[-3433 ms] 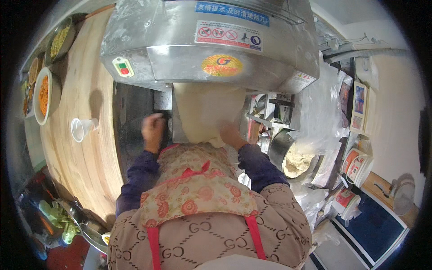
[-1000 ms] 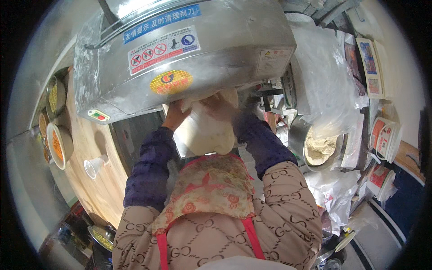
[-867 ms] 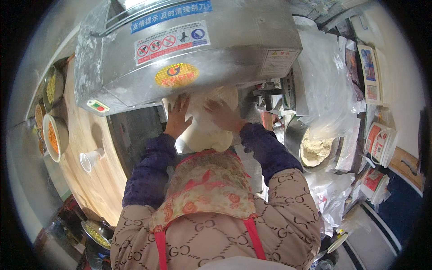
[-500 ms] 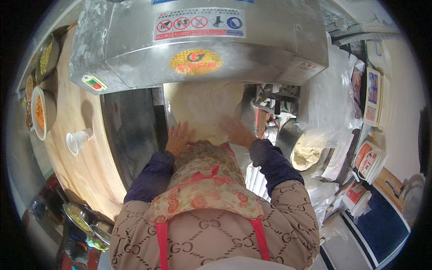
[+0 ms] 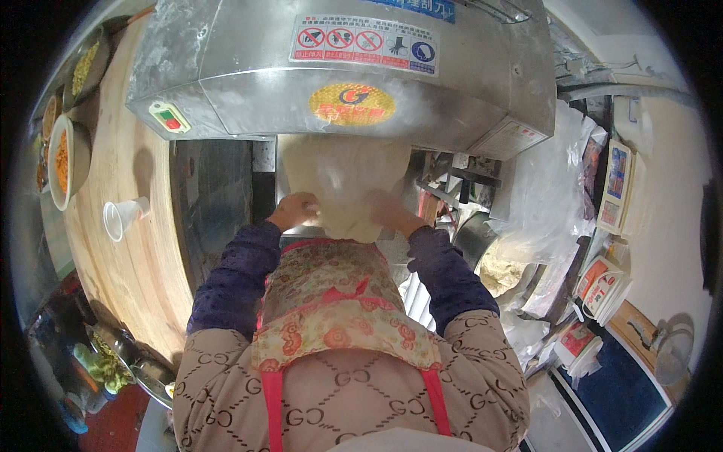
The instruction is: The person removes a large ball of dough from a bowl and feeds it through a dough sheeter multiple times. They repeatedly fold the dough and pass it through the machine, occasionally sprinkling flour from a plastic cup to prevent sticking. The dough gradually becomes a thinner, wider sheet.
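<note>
A pale, wide sheet of dough (image 5: 343, 177) hangs out from under a steel dough-rolling machine (image 5: 226, 83) and comes down close to my apron. At the sheet's left edge is my left hand (image 5: 296, 211), its fingers curled in around the dough. My right hand (image 5: 393, 213) touches the right side of the sheet, its fingers smeared by motion, so their closing does not show. Dark sleeve covers reach up both forearms.
Left of the machine runs a wooden worktop (image 5: 128, 248) with a clear plastic cup (image 5: 123, 218) tipped over and a bowl of orange shreds (image 5: 69, 162). At right stand a metal pot with pale floury contents (image 5: 503, 267) and clear plastic sheeting (image 5: 542, 181).
Both hands lay spread on the dough before. Now the left fingers have curled at its edge and the right hand is blurred. The view has shifted slightly.
</note>
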### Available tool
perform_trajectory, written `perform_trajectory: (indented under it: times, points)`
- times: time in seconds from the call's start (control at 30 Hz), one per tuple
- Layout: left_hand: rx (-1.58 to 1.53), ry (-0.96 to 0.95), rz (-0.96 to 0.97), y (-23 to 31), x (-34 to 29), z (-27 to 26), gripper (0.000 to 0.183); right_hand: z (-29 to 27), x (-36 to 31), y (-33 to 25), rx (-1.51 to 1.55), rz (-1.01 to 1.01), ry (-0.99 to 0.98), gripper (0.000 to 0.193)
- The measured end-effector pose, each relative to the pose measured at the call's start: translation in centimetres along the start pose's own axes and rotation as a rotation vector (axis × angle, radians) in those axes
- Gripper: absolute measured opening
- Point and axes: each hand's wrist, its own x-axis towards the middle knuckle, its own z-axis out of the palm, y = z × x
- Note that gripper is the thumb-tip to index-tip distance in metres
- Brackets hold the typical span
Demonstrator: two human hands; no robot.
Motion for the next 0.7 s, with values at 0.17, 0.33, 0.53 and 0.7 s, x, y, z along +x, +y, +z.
perform_trajectory:
  times: [0.17, 0.33, 0.53, 0.7]
  points:
    - [-0.654, 0.037, -0.206, -0.9, 0.6, -2.3, 0.046, -2.8, 1.6, 1.7, -0.079, 0.12, -0.133, 0.041]
    - [-0.932, 0.295, -0.01, -0.8, 1.1, -3.9, 0.045, -2.8, 1.8, 3.6, 0.041, 0.476, -0.032, 0.034]
    - [0.303, 0.709, -0.083, -0.6, 0.4, 0.2, 0.101, -2.3, -1.4, 1.3, 0.094, 0.481, 0.435, 0.056]
    - [-0.049, 0.906, -0.043, -1.1, 3.2, 4.1, 0.097, -3.0, -0.4, -3.2, 0.261, 0.409, 0.353, 0.091]
